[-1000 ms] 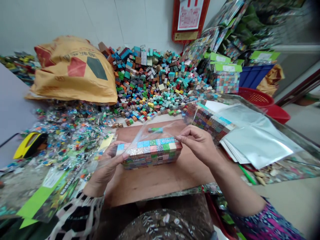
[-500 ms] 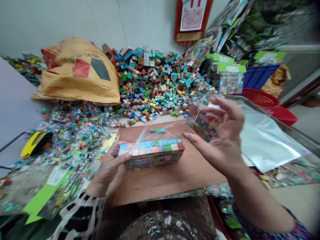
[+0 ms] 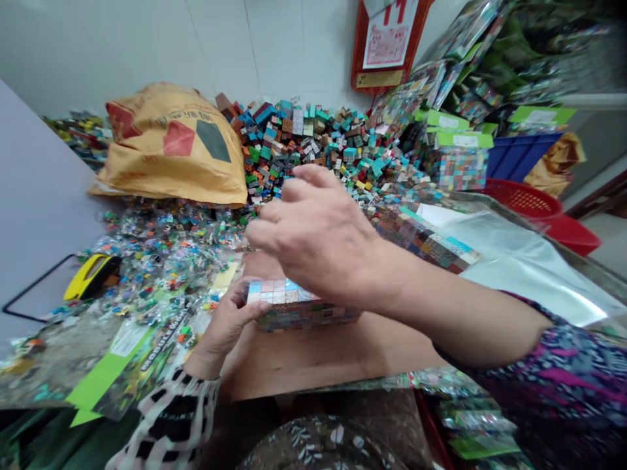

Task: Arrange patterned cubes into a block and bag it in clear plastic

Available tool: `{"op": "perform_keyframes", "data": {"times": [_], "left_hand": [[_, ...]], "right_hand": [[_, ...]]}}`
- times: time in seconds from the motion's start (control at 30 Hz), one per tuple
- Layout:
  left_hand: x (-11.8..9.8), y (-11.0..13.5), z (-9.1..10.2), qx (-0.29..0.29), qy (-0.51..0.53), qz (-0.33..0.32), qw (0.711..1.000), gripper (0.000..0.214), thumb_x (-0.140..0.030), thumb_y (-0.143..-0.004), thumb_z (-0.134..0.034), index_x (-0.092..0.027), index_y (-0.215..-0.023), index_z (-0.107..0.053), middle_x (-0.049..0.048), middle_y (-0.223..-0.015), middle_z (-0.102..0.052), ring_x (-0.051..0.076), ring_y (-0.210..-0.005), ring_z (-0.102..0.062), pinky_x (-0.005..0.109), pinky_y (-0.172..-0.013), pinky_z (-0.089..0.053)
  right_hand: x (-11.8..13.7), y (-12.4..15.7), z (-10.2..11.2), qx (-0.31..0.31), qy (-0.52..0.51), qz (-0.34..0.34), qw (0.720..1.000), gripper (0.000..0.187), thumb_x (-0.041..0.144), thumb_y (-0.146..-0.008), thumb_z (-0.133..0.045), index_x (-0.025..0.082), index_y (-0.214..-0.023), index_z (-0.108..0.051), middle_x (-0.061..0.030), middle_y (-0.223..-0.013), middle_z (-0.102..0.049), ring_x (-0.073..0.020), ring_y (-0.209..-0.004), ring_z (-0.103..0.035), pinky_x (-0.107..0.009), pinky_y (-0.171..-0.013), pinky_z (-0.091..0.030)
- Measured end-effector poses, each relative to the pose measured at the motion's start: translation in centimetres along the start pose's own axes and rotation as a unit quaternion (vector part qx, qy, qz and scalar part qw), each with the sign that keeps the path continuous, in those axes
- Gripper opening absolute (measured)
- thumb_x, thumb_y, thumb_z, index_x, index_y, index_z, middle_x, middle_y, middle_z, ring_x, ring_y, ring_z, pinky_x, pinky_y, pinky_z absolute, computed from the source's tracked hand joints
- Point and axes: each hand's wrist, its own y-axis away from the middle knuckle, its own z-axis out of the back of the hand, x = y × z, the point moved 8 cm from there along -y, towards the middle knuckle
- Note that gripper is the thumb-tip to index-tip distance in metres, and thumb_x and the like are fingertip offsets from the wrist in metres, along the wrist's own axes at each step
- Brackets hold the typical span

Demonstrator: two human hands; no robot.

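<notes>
Block stack (image 3: pixel 306 318), printed cubes packed into a long brick, sits at centre frame, slightly low, on a brown board (image 3: pixel 392 349) over the worktop (image 3: pixel 91 333). Left hand (image 3: pixel 225 326) pinches its left end, thumb along the near top edge. Right hand (image 3: pixel 321 228) passes in front of the stack's upper right, back to camera, fingers curled; can't tell whether it pinches anything. Step looks like steadying the stack while the right hand works across it; next move seems to call for a firm left hold, cubes kept square. Second block stack (image 3: pixel 428 236) right of centre, clear plastic sheets (image 3: pixel 533 267) beside it. Loose blocks (image 3: pixel 298 143) heaped upper centre, yellow sack (image 3: pixel 169 173) upper left, small bagged pieces (image 3: pixel 157 245) below it.
</notes>
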Motion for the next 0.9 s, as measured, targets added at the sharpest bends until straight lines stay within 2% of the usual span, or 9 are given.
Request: {"op": "perform_keyframes", "data": {"times": [0.13, 0.2, 0.33, 0.57, 0.73, 0.83, 0.9], "left_hand": [[0.6, -0.2, 0.1, 0.008, 0.016, 0.007, 1.0, 0.043, -0.029, -0.053, -0.088, -0.023, -0.092, -0.07, 0.002, -0.089, -0.07, 0.022, -0.084, -0.065, 0.029, -0.073, -0.05], [0.6, -0.2, 0.0, 0.018, 0.018, 0.004, 1.0, 0.044, -0.028, -0.054, -0.088, -0.023, -0.093, -0.07, 0.002, -0.09, -0.071, 0.022, -0.084, -0.065, 0.029, -0.074, -0.05], [0.8, -0.1, -0.5, 0.043, 0.026, 0.022, 0.999, 0.042, -0.028, -0.054, -0.088, -0.022, -0.092, -0.069, 0.001, -0.084, -0.071, 0.02, -0.078, -0.064, 0.028, -0.071, -0.049], [0.7, -0.3, -0.2, 0.047, 0.004, 0.014, 0.999, 0.041, -0.031, -0.056, -0.087, -0.02, -0.09, -0.067, 0.0, -0.084, -0.07, 0.018, -0.079, -0.062, 0.025, -0.071, -0.048], [0.8, -0.3, -0.2, 0.05, 0.001, 0.012, 0.999, 0.042, -0.03, -0.057, -0.086, -0.019, -0.092, -0.066, -0.0006, -0.081, -0.069, 0.016, -0.078, -0.061, 0.024, -0.071, -0.048], [0.8, -0.3, -0.2, 0.051, 0.003, 0.016, 0.999, 0.04, -0.03, -0.059, -0.085, -0.02, -0.093, -0.066, -0.0007, -0.081, -0.069, 0.016, -0.078, -0.061, 0.024, -0.07, -0.048], [0.8, -0.2, -0.4, 0.057, 0.005, 0.02, 0.998, 0.04, -0.03, -0.06, -0.084, -0.02, -0.095, -0.067, -0.0001, -0.083, -0.07, 0.017, -0.08, -0.062, 0.024, -0.071, -0.048]], "right_hand": [[-2.8, 0.1, 0.1, -0.094, -0.075, -0.05, 0.992, 0.031, 0.017, -0.092, -0.051, 0.021, -0.061, -0.052, -0.0001, -0.063, -0.056, -0.0241, -0.107, -0.059, -0.051, -0.11, -0.03], [-3.4, 0.3, 0.2, -0.105, -0.082, -0.067, 0.989, 0.031, 0.016, -0.089, -0.052, 0.02, -0.059, -0.05, -0.0006, -0.06, -0.053, -0.0256, -0.106, -0.059, -0.053, -0.109, -0.03], [-3.2, -0.3, 0.0, -0.043, -0.002, -0.105, 0.994, 0.032, 0.01, -0.088, -0.046, 0.019, -0.058, -0.052, -0.0016, -0.062, -0.053, -0.0267, -0.102, -0.061, -0.056, -0.106, -0.03], [-1.9, -1.7, 0.8, -0.016, 0.026, -0.072, 0.997, 0.026, 0.016, -0.093, -0.047, 0.025, -0.08, -0.067, -0.0013, -0.086, -0.071, -0.023, -0.11, -0.058, -0.045, -0.104, -0.037], [-1.8, -1.9, 0.5, 0.03, 0.137, -0.024, 0.99, 0.028, 0.014, -0.096, -0.042, 0.021, -0.093, -0.069, -0.0023, -0.094, -0.071, -0.0222, -0.1, -0.064, -0.046, -0.098, -0.039], [-2.8, -1.1, 0.6, 0.056, 0.151, -0.031, 0.986, 0.018, 0.026, -0.095, -0.051, 0.02, -0.095, -0.067, -0.0015, -0.086, -0.07, -0.0234, -0.092, -0.067, -0.041, -0.087, -0.043], [-4.0, -0.4, 0.7, 0.077, 0.134, -0.038, 0.987, 0.018, 0.037, -0.087, -0.063, 0.02, -0.092, -0.067, -0.0005, -0.079, -0.068, -0.0228, -0.086, -0.068, -0.035, -0.078, -0.045]]}}
